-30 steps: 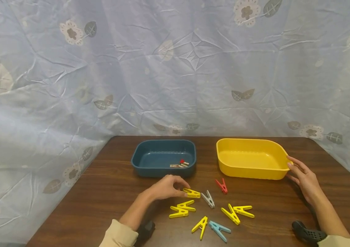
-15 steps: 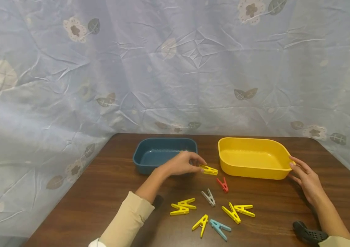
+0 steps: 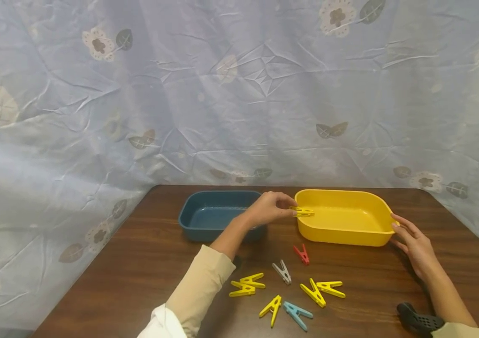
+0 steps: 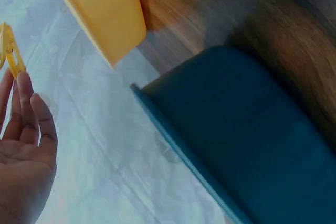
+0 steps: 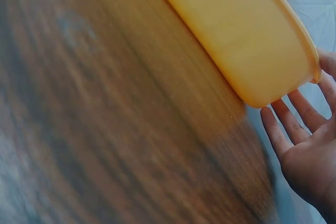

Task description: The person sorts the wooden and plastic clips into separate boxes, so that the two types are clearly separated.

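Note:
My left hand (image 3: 269, 209) pinches a yellow clothespin (image 3: 305, 212) by its end, over the left rim of the yellow tray (image 3: 340, 236). In the left wrist view, the same clothespin (image 4: 14, 56) sticks out beyond the fingertips. At the tray's right end, my right hand (image 3: 418, 249) grips the rim. Several fingers (image 5: 294, 124) lie against the outer wall in the right wrist view. Loose on the table are a red clothespin (image 3: 301, 254), a grey one, a light blue clothespin (image 3: 297, 314) and several yellow clothespins (image 3: 313, 293).
Left of the yellow tray stands a dark blue tray (image 3: 205, 234), partly covered by the left forearm. The brown wooden table (image 3: 129, 281) carries everything. A patterned curtain (image 3: 222, 117) hangs behind it. A black strap-like device (image 3: 418, 321) sits by the right wrist.
My left hand has lifted the yellow clothespin off the table and carried it right and away from me, up to the yellow tray. The right hand has stayed at the tray's rim.

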`<state>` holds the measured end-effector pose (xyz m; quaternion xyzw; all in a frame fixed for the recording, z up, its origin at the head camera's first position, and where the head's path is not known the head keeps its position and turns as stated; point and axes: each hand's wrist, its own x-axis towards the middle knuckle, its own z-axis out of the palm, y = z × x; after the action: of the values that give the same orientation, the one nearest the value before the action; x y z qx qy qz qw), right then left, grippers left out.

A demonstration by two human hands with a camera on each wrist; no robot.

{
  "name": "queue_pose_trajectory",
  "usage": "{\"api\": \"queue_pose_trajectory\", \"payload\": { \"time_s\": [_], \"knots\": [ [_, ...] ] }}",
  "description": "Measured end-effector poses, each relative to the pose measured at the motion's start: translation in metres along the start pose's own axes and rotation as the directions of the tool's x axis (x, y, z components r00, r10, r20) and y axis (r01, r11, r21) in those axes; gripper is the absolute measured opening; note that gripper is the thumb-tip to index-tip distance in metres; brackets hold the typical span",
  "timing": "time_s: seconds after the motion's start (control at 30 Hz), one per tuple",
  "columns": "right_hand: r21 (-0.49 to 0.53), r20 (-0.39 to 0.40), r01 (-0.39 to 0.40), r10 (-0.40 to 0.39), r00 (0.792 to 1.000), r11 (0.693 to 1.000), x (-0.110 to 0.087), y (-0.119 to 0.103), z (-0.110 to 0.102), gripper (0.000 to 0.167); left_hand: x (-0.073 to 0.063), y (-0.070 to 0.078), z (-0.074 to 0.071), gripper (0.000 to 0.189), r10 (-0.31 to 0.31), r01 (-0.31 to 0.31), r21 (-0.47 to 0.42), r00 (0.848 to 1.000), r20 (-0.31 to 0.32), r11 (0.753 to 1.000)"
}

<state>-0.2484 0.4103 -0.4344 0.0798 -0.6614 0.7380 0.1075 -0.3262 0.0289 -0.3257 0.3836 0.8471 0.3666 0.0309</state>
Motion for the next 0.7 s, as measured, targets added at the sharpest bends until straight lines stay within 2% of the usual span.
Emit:
{"api": "queue_pose_trajectory", "payload": {
  "time_s": [0.17,0.33,0.53,0.7],
  "knots": [
    [-0.015,-0.007,-0.004,0.003,1.000,1.000,0.000,-0.001,0.001,0.045,0.015,-0.003,0.012,0.032,-0.017,0.016,-0.019,0.998,-0.065,1.000],
    [-0.030,-0.009,0.000,0.000,1.000,1.000,0.001,-0.001,0.001,0.045,0.030,-0.004,0.026,0.030,-0.035,0.032,-0.033,0.996,-0.080,0.999],
    [-0.059,-0.021,-0.011,0.010,1.000,0.998,0.002,-0.001,0.000,0.046,0.045,0.000,0.046,0.029,-0.084,0.085,0.004,0.988,-0.127,0.996],
    [-0.048,-0.029,-0.014,0.013,1.000,0.999,0.001,-0.002,0.000,0.045,0.051,0.000,0.064,0.028,-0.119,0.128,0.040,0.977,-0.175,0.991]
  ]
}}
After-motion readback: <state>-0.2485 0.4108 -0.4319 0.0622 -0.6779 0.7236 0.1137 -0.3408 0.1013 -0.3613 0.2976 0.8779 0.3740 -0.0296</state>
